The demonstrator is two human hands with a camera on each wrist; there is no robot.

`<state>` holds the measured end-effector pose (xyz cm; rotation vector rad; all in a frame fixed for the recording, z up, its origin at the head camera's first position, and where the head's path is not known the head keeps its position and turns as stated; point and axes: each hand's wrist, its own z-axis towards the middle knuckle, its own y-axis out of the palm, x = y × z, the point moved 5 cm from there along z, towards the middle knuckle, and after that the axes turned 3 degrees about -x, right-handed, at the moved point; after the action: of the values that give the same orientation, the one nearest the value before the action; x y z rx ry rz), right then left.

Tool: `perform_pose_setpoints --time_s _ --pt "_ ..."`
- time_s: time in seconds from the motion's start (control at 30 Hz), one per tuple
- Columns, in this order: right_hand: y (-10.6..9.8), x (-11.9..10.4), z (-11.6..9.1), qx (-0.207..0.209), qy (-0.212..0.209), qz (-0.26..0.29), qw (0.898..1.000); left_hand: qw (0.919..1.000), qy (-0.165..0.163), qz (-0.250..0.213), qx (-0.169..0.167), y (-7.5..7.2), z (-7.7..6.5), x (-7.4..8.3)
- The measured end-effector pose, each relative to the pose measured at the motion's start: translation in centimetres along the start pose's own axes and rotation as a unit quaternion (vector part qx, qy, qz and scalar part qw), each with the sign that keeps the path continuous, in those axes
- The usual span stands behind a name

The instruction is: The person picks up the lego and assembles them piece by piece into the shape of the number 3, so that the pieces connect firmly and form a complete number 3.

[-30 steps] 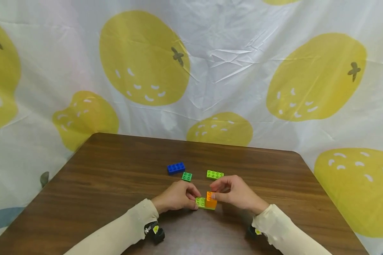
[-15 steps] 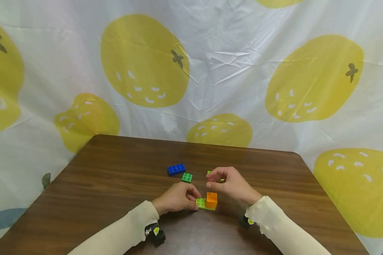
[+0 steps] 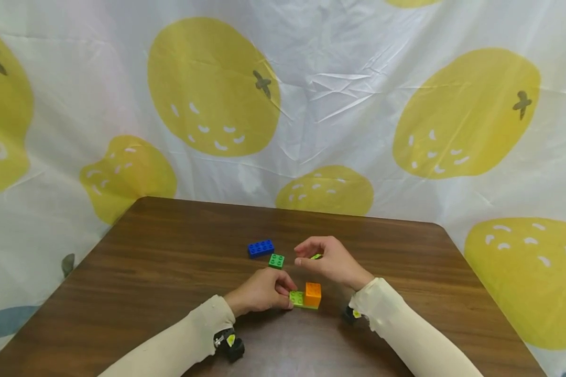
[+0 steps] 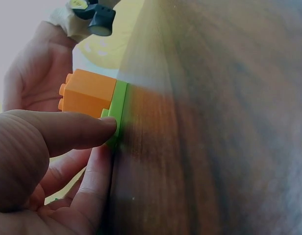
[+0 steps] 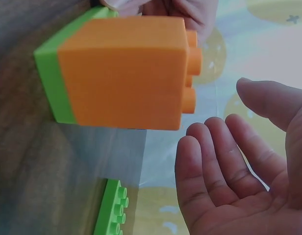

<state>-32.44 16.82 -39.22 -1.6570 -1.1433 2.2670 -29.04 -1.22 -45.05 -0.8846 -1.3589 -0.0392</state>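
Observation:
My left hand point(image 3: 264, 289) pinches the left end of a flat lime-green toy brick point(image 3: 296, 299) on the table, thumb point(image 4: 87, 129) along its near side. A taller orange brick point(image 3: 313, 295) stands upright on that brick's right half, its studs showing in the right wrist view. My right hand point(image 3: 335, 262) hovers past the orange brick with relaxed fingers and an empty palm. Beneath it, mostly covered in the head view, lies a second lime-green brick point(image 5: 111, 210). A small green brick point(image 3: 276, 261) sits just beyond my left hand.
A blue brick point(image 3: 261, 248) lies behind the small green one. The brown wooden table point(image 3: 193, 230) ends at a hanging cloth point(image 3: 339, 120) printed with yellow fruit. Both wrists wear small black cameras.
My right hand has let go of the orange brick and moved away and leftward, now covering much of the farther lime-green brick. The left hand has kept its place.

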Motion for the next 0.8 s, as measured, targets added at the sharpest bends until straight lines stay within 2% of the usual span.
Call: perform_pose_setpoints --time_s 0.8 --pt "0.5 0.2 5.3 -0.006 -0.006 -0.028 1.000 1.0000 0.000 0.005 0.000 0.0 0.0 -0.2"
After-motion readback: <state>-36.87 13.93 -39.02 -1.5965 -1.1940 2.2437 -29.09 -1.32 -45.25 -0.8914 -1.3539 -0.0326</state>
